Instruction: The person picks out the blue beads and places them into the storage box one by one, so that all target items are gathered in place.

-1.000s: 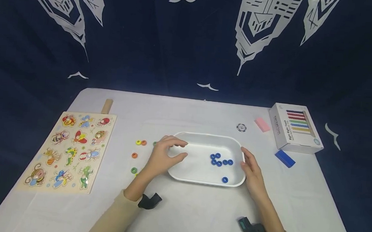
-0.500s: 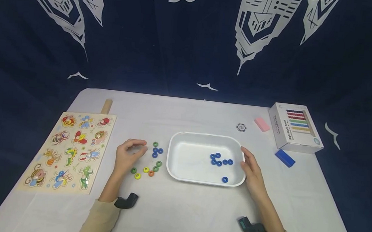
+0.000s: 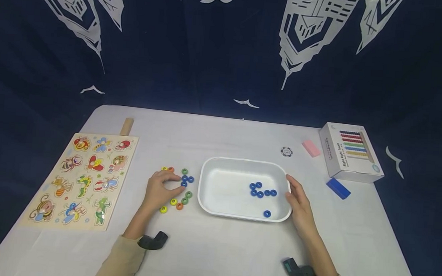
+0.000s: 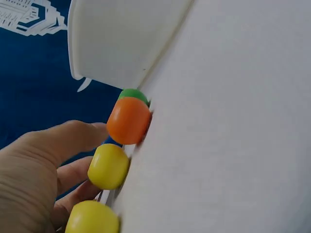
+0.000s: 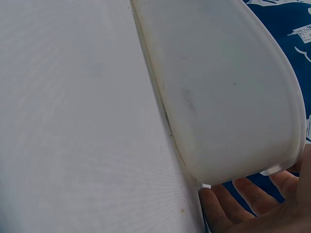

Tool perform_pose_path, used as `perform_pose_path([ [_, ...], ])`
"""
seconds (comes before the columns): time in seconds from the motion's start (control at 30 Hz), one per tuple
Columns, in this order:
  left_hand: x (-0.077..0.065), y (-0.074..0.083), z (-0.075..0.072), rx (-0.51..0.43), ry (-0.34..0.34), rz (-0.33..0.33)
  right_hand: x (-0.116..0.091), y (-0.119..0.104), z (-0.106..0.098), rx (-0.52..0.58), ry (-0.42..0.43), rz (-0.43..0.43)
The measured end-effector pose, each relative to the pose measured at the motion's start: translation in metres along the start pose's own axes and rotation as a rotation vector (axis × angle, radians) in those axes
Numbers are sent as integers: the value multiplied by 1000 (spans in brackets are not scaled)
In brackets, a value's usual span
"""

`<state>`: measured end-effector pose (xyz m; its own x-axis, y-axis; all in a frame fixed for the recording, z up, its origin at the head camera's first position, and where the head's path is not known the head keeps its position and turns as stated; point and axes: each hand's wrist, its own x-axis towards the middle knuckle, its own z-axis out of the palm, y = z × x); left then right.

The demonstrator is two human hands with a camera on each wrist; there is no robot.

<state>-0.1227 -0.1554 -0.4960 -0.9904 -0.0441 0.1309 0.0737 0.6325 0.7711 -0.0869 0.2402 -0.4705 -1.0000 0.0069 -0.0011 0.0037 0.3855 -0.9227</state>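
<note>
In the head view my left hand reaches over the loose beads left of the tray. Its thumb and forefinger stand apart, tips right at the small group of blue beads. Around it lie green beads, yellow beads and an orange bead; the left wrist view shows an orange bead and a yellow bead close beside the fingers. My right hand holds the right end of the white tray. Several blue beads lie in the tray's right half.
An insect puzzle board lies at the left, with a wooden strip behind it. Toward the back right are a poker chip, a pink block, a white box and a blue block.
My left hand has gone from over the tray's left end out to the left, then back right to the blue beads. My right hand and the tray have stayed put.
</note>
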Motion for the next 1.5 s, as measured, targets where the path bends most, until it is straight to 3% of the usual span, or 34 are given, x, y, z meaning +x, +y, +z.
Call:
perform_pose_path([
  [0.23, 3, 2, 8, 135, 45, 68, 0, 0, 0, -6, 16, -12],
  [0.37, 0, 8, 4, 137, 49, 66, 1, 2, 0, -9, 9, -4],
  [0.53, -1, 25, -8, 75, 49, 56, 1, 1, 0, -4, 6, 2],
  [0.7, 2, 48, -18, -24, 33, 86, 0, -1, 1, -6, 8, 2],
  [0.87, 8, 77, -17, -146, -43, 94, 0, 0, 1, -21, 12, 7],
  [1.03, 16, 103, -1, -181, -130, 119, 1, 3, 1, -30, 14, 7],
  [1.27, 21, 132, 41, -288, -272, 202, -1, 3, 1, -23, 14, -2],
  [1.37, 24, 140, 59, -250, -306, 208, -1, 2, 1, -18, 15, -1],
  [1.5, 29, 147, 77, -111, -329, 165, -1, -2, 0, -20, 11, 5],
])
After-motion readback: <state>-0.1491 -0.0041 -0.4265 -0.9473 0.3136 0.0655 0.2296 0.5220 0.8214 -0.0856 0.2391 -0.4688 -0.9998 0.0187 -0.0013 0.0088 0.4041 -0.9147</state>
